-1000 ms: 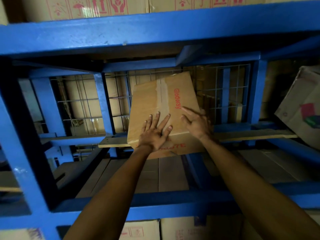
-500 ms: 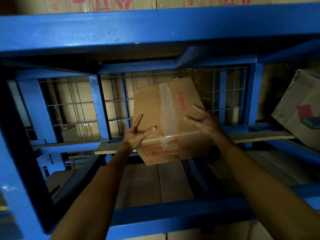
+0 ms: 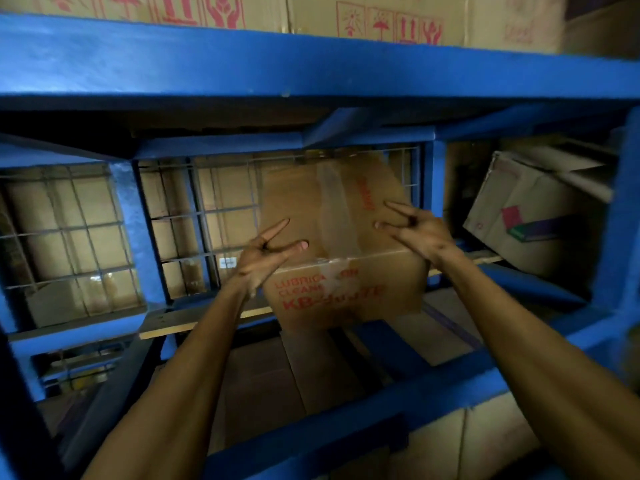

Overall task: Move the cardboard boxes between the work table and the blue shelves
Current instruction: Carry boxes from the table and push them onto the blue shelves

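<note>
A taped brown cardboard box (image 3: 341, 261) with red lettering sits tilted inside the middle bay of the blue shelves (image 3: 311, 67), its front lower corner overhanging the wooden shelf boards. My left hand (image 3: 266, 258) grips the box's left front corner, thumb and a finger spread across its top. My right hand (image 3: 415, 232) holds the right top edge, fingers splayed over the top face. Both arms reach in over the front rail.
A wire mesh panel (image 3: 204, 220) closes the back of the bay, with more cartons behind it. A tilted carton (image 3: 530, 216) with a coloured print leans in the right bay. Cartons with red handling symbols (image 3: 388, 26) stand on the shelf above. More cartons (image 3: 485, 441) fill the level below.
My hands shifted from lying flat on the box's top to gripping its two sides. The box has tipped and come forward, nearer to me.
</note>
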